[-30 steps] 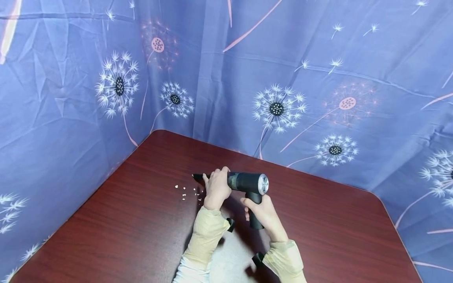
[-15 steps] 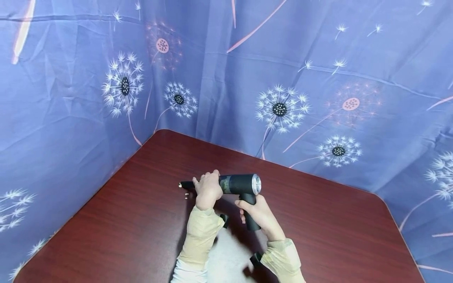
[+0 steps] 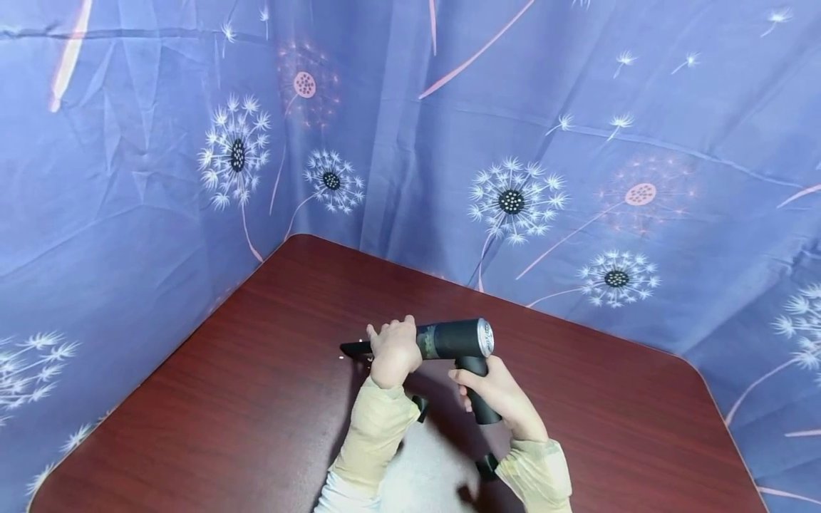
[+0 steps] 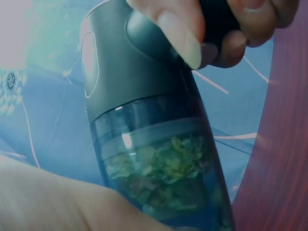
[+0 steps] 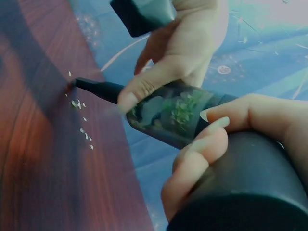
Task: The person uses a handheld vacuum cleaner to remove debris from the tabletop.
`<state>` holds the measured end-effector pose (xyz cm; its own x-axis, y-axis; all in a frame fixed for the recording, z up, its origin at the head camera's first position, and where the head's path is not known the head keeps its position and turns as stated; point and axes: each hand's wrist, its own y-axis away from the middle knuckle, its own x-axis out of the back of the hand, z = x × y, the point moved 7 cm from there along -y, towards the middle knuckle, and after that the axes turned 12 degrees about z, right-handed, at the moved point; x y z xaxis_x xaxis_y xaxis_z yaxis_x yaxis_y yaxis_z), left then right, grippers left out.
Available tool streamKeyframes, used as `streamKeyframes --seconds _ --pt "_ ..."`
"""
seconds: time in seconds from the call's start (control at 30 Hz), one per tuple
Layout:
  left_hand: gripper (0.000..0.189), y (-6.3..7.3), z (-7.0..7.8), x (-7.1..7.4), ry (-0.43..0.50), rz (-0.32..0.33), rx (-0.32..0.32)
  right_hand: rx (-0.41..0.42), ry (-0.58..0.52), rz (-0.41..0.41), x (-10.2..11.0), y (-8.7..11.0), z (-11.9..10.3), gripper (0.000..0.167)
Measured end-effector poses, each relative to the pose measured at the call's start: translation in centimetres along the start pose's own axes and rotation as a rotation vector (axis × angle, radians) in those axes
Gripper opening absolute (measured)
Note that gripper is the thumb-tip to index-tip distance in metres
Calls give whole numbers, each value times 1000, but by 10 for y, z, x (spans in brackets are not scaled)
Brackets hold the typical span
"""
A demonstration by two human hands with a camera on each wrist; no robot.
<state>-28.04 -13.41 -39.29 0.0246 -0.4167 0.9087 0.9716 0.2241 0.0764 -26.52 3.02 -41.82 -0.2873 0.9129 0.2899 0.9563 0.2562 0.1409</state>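
A black handheld vacuum cleaner [image 3: 454,339] is held level above the table, its narrow nozzle [image 5: 98,88] pointing left and down at the tabletop. My left hand [image 3: 395,353] grips its front end around the clear dust cup. Behind it, my right hand [image 3: 500,393] holds the pistol handle [image 3: 477,399], fingers curled round it. Through the dust cup [image 4: 159,168] in the left wrist view, green and pale flakes show inside. Small white bits [image 5: 83,132] lie on the table near the nozzle tip; in the head view the nozzle and left hand hide some of them.
The dark red wooden table [image 3: 244,399] has a bright glare patch near its front. Blue curtains [image 3: 410,178] with dandelion prints hang along its far and left edges. A black wrist strap piece [image 3: 487,467] sits by the right cuff.
The vacuum cleaner, with both hands on it, swung left and then back right and slightly nearer. Fewer white bits show on the table than a second ago. The head view shifted slightly.
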Motion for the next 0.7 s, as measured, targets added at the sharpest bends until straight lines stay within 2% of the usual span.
streamKeyframes --seconds 0.2,0.3,0.57,0.7 --pt "76 6 2 -1 -22 -11 -3 -2 24 -20 5 5 1 20" --pt "75 6 4 -1 -8 10 -20 17 31 -12 7 6 0 22" --pt "57 5 19 -2 68 244 -83 34 27 94 17 6 2 24" --pt "55 6 27 -3 60 268 -85 15 22 108 25 6 3 25"
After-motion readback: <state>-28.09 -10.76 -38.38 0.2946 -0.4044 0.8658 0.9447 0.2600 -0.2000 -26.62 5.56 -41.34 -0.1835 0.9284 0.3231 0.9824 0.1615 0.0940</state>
